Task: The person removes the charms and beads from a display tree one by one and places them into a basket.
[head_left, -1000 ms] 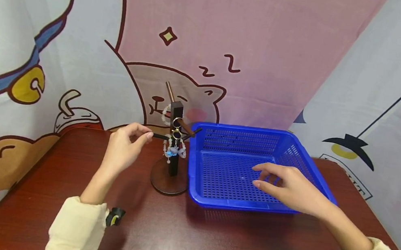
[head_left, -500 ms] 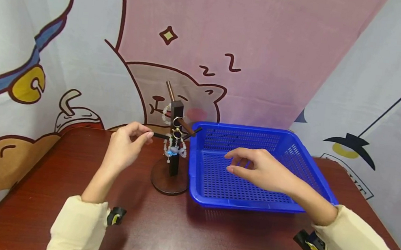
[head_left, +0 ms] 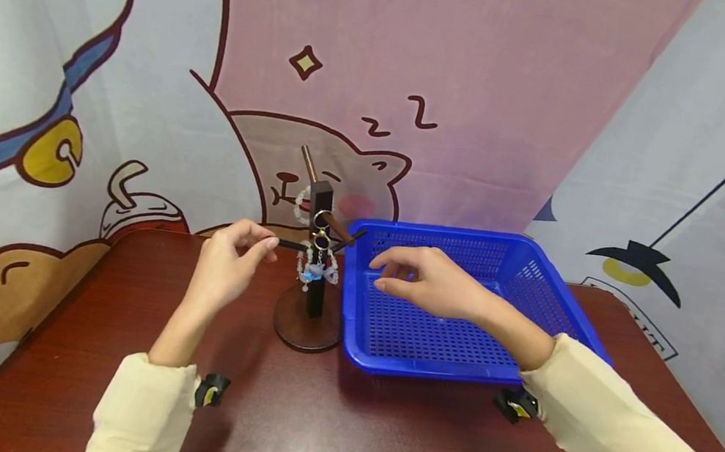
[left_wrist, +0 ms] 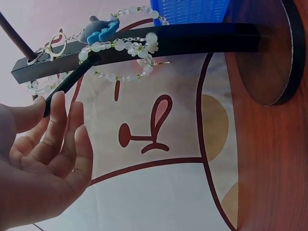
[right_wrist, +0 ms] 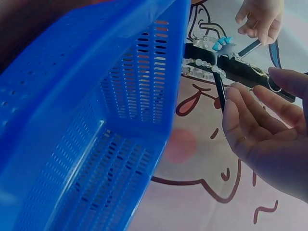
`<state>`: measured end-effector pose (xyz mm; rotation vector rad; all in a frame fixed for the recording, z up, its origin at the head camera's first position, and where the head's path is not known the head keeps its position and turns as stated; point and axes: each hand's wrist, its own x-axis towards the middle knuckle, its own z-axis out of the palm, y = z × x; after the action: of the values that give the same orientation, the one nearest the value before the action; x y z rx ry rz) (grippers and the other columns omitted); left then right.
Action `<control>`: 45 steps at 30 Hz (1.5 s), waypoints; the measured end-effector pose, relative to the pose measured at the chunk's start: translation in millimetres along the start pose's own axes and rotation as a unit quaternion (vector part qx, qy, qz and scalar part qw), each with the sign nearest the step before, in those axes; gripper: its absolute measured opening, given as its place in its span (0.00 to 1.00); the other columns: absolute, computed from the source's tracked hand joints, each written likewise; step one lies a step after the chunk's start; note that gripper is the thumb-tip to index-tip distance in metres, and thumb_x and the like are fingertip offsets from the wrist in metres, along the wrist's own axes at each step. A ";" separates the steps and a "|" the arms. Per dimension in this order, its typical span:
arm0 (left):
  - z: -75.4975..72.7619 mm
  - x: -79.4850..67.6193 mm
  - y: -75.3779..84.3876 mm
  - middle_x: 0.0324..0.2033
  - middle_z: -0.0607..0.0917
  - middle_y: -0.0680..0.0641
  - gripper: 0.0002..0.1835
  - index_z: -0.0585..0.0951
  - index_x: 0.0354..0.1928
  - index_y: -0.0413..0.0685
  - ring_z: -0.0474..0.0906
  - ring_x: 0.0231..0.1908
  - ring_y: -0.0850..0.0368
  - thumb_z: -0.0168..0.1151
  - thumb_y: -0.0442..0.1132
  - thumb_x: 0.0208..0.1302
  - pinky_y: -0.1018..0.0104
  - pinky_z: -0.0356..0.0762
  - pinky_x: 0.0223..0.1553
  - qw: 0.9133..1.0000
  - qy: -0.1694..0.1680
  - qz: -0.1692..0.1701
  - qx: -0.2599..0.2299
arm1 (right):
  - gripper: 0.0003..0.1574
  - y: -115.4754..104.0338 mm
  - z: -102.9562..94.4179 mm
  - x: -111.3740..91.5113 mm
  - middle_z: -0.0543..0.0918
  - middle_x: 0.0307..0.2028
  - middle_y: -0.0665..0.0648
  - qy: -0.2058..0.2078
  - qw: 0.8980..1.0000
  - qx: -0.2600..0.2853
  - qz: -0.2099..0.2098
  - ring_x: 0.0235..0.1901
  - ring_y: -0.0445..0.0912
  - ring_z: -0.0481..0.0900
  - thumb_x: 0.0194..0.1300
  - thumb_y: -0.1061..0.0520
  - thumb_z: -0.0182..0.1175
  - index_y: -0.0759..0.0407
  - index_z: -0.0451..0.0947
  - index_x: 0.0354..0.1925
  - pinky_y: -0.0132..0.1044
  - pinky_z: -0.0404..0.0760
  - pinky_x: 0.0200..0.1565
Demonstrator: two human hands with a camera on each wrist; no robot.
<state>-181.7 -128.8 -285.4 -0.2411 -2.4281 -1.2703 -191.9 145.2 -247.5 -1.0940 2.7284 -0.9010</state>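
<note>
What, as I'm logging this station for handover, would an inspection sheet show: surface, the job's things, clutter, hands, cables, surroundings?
Surface: glossy reddish-brown table.
Job's things: upright dark stand with bead bracelets and a blue-grey charm on a ring hanging from it; blue basket beside it.
Clutter: nothing seen.
Left hand: pinches the end of one peg of the stand.
Right hand: over the basket's near-stand side, fingers loosely bent, holding nothing; contact with the stand cannot be told.
Cables: nothing seen.
Surroundings: cartoon-printed fabric backdrop behind the table and at both sides.
</note>
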 end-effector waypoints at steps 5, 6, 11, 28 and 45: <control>-0.1 0.2 0.3 0.23 0.83 0.46 0.06 0.79 0.37 0.41 0.76 0.30 0.52 0.58 0.37 0.63 0.62 0.66 0.30 1.000 -0.003 -0.009 0.000 | 0.13 -2.3 4.8 12.1 0.81 0.30 0.49 -0.006 1.000 0.020 -0.002 0.32 0.41 0.76 0.60 0.58 0.60 0.58 0.78 0.44 0.37 0.74 0.37; -0.2 0.3 0.3 0.23 0.83 0.46 0.06 0.79 0.37 0.41 0.76 0.30 0.52 0.58 0.37 0.63 0.62 0.66 0.30 1.000 -0.003 -0.011 -0.001 | 0.13 -2.7 5.9 14.5 0.81 0.30 0.48 -0.007 1.000 0.022 -0.002 0.33 0.41 0.77 0.60 0.58 0.60 0.58 0.78 0.44 0.37 0.74 0.38; -0.4 0.6 0.3 0.22 0.83 0.46 0.06 0.79 0.37 0.42 0.76 0.30 0.52 0.57 0.38 0.63 0.62 0.66 0.30 1.000 -0.004 -0.014 -0.001 | 0.12 -5.5 10.4 24.6 0.81 0.28 0.48 -0.008 1.000 0.023 -0.008 0.30 0.40 0.76 0.60 0.58 0.59 0.59 0.78 0.44 0.36 0.74 0.36; -0.8 -0.4 1.9 0.23 0.83 0.45 0.06 0.79 0.38 0.42 0.74 0.27 0.53 0.57 0.38 0.64 0.63 0.66 0.28 1.000 -0.010 -0.021 0.000 | 0.07 -11.0 20.1 53.6 0.81 0.25 0.59 0.038 0.996 0.072 0.026 0.22 0.42 0.77 0.62 0.58 0.58 0.60 0.77 0.38 0.34 0.72 0.26; 0.3 -1.5 1.3 0.25 0.83 0.45 0.07 0.78 0.38 0.42 0.78 0.28 0.53 0.56 0.38 0.64 0.63 0.69 0.28 1.000 -0.013 -0.026 -0.007 | 0.07 -14.1 29.7 68.0 0.82 0.24 0.58 0.064 0.993 0.082 0.055 0.25 0.53 0.80 0.63 0.56 0.58 0.59 0.75 0.30 0.33 0.72 0.25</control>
<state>-180.0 -127.8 -285.1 -0.2014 -2.4625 -1.3134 -226.0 78.1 -254.2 -0.8767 2.7214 -1.1909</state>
